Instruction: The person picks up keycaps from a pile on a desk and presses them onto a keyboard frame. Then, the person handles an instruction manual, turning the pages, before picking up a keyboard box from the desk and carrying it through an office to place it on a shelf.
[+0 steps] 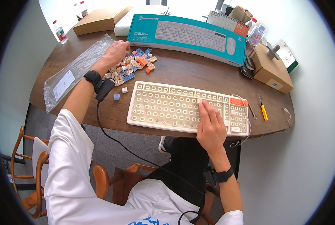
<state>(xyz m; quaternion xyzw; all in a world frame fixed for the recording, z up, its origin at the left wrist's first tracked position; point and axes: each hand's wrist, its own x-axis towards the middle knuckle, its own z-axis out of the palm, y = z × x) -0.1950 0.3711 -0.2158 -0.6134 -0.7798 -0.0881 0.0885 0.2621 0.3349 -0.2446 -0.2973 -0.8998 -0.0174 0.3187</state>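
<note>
Keyboard [178, 107] first: it's the white one sitting on the desk [175, 73], on the near side of the teal box [190, 39], well apart from it. Most of the switch spots are bare. Pile of keycaps [130, 69] is just off the box's near left corner, and a white loose cap [124, 90] and a blue loose cap [117, 97] lie farther out from that same corner.

Hands are well apart. The right hand [212, 127] has its fingertips down on a white keycap [199, 101] at the board, straight out from the box's front; can't tell if it's pinched or just pressed. The left hand [117, 51] is curled by the box's left end, at the pile's far edge; can't tell if it's got a cap.

My read: it's the cap-fitting step, early days. Next move calls for squaring that cap over its stem, then pushing straight down, and picking the right legend from the pile.
</note>
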